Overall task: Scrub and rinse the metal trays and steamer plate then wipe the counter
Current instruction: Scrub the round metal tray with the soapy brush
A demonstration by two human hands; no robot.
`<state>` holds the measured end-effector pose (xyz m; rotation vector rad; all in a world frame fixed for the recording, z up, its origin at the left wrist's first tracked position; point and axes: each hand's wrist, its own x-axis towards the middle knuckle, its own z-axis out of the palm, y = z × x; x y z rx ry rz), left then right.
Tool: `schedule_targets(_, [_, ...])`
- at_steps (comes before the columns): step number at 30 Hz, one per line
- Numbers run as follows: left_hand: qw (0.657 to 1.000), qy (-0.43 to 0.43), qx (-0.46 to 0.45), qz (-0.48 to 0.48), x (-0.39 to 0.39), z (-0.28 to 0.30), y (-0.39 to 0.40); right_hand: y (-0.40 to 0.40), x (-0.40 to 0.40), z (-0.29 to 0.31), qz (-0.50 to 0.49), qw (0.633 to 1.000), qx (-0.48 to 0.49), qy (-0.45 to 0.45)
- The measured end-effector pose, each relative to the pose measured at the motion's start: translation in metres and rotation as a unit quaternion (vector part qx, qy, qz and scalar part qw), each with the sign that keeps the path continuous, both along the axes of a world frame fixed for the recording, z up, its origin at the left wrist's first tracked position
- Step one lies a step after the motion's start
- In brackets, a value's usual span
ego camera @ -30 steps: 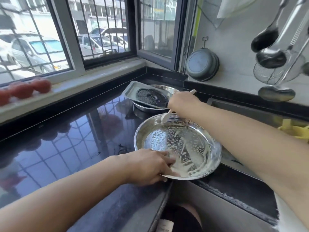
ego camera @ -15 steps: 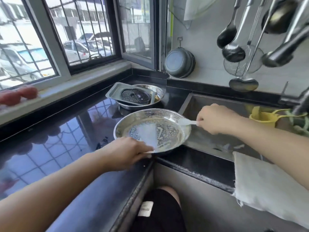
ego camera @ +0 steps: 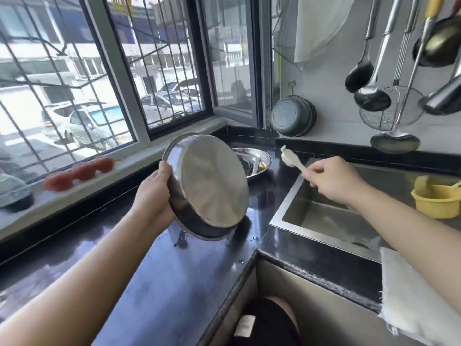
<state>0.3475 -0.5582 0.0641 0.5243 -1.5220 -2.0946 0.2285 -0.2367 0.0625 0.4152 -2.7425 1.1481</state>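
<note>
We see the left hand (ego camera: 156, 196) gripping the rim of a round shiny metal tray (ego camera: 208, 187), with the thumb curled over the edge. The tray is tipped up on its side above the black shiny counter (ego camera: 149, 283), and its flat bottom faces us. The right hand (ego camera: 331, 179) holds a small pale brush with white foam on its head (ego camera: 290, 158), fingers wrapped round the handle, above the steel sink (ego camera: 324, 221). Behind the tray sits a silver metal bowl (ego camera: 259, 159) with other metal pieces in it. A yellow plastic cup (ego camera: 437, 199) stands by the sink. A white cloth (ego camera: 411, 295) lies on the counter edge.
</note>
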Motion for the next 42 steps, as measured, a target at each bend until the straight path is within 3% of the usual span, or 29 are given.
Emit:
schedule_targets(8, [0.952,-0.037,0.298,0.057,0.001,-0.098,-0.018,-0.034,0.007,-0.016,0.064,0.997,0.042,-0.03])
schedule_targets(14, [0.914,0.013,0.394,0.098,-0.011,-0.117,-0.022,-0.063,0.026,-0.039,0.13,0.984,0.113,-0.052])
schedule_targets(16, [0.919,0.068,0.387,0.035,-0.003,-0.107,-0.011,-0.067,0.038,-0.05,0.124,0.987,0.096,-0.013])
schedule_targets(19, [0.936,0.055,0.344,-0.047,0.013,-0.102,0.009,-0.073,0.066,-0.078,0.108,0.988,0.089,0.062])
schedule_targets(26, [0.955,0.006,0.296,-0.02,0.007,-0.106,0.017,-0.111,0.114,-0.131,0.043,0.981,0.08,0.169])
schedule_targets(29, [0.956,-0.005,0.294,0.013,0.004,-0.105,0.017,-0.115,0.125,-0.136,0.064,0.979,0.062,0.184])
schedule_targets(34, [0.955,0.008,0.295,0.03,-0.002,-0.101,0.018,-0.106,0.102,-0.137,-0.041,0.986,0.056,0.153])
schedule_targets(38, [0.955,0.015,0.296,0.022,0.0,-0.102,0.015,-0.112,0.127,-0.141,0.072,0.98,0.048,0.179])
schedule_targets(42, [0.951,0.025,0.307,0.023,-0.001,-0.104,0.017,-0.105,0.11,-0.152,-0.032,0.989,0.0,0.147])
